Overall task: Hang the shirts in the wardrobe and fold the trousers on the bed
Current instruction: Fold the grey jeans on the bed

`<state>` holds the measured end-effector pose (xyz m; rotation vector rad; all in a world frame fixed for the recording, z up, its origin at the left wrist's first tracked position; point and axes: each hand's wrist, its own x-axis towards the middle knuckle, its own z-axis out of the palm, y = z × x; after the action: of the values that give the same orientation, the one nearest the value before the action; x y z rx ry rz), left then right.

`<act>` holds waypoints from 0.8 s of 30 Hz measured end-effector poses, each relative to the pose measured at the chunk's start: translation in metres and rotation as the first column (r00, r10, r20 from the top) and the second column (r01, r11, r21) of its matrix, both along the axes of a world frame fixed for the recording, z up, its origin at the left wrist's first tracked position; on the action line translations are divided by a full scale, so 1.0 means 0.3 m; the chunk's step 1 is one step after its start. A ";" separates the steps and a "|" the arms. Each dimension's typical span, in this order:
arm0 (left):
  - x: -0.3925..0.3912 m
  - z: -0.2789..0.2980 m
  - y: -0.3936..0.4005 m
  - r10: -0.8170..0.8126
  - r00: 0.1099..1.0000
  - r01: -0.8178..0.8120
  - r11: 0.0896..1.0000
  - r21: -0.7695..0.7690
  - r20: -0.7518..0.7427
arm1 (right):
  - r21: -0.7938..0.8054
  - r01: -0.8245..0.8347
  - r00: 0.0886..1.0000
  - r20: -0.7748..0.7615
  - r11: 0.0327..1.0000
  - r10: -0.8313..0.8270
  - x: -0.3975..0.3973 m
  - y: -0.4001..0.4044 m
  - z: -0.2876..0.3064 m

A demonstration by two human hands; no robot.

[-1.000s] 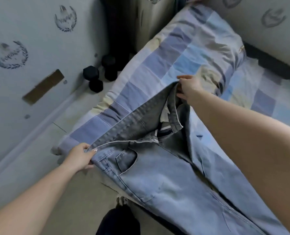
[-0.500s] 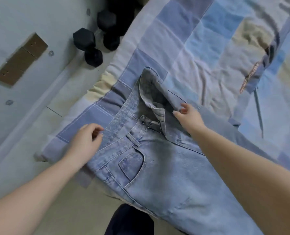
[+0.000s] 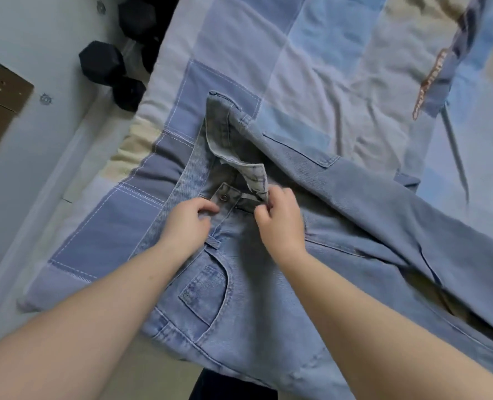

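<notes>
Light blue jeans [image 3: 268, 298] lie front up across the near edge of the bed [image 3: 311, 53], waistband pointing away from me, fly undone and one waistband flap standing up. My left hand [image 3: 186, 226] pinches the waistband beside the metal button [image 3: 224, 197]. Just right of it, my right hand [image 3: 280, 223] grips the other side of the fly at the raised flap. The two hands are close together. The jeans' legs run off to the lower right.
A patchwork cover in blue, grey and beige squares lies over the bed. Black hexagonal dumbbells [image 3: 102, 63] sit on the floor at the upper left, between the bed and a pale wall [image 3: 23, 39]. A dark shape [image 3: 233, 388] shows at the bottom edge.
Both hands let go of the spread waistband and came together at the fly. The jeans settled onto the bed. My view dropped closer to them.
</notes>
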<state>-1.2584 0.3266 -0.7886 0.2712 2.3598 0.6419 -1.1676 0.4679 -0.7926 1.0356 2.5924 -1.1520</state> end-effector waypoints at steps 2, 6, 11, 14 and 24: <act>0.012 -0.002 -0.012 0.034 0.999 -0.034 0.999 0.003 -0.015 | -0.143 -0.285 0.944 0.131 0.948 0.303 0.036 -0.039 -0.021; 0.035 0.033 -0.019 0.138 0.990 -0.136 0.989 0.053 -0.039 | -0.338 -0.240 0.951 0.105 0.910 0.290 0.100 -0.029 -0.013; 0.148 0.112 0.067 0.108 0.991 -0.102 0.992 0.073 -0.075 | -0.407 0.164 0.986 0.026 0.899 -0.168 0.252 0.067 0.055; 0.292 0.156 0.208 0.051 0.999 -0.050 0.988 0.147 -0.004 | -0.389 0.215 0.973 0.001 0.896 -0.232 0.443 0.169 0.087; 1.158 0.124 0.753 -0.009 0.920 -0.057 0.986 0.157 0.391 | -0.225 0.524 0.851 0.104 0.821 -0.515 1.478 0.702 0.105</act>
<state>-0.9109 0.5526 -0.7514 0.1676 1.9321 0.8232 -0.7242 0.6786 -0.7610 1.7438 2.1064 -1.4918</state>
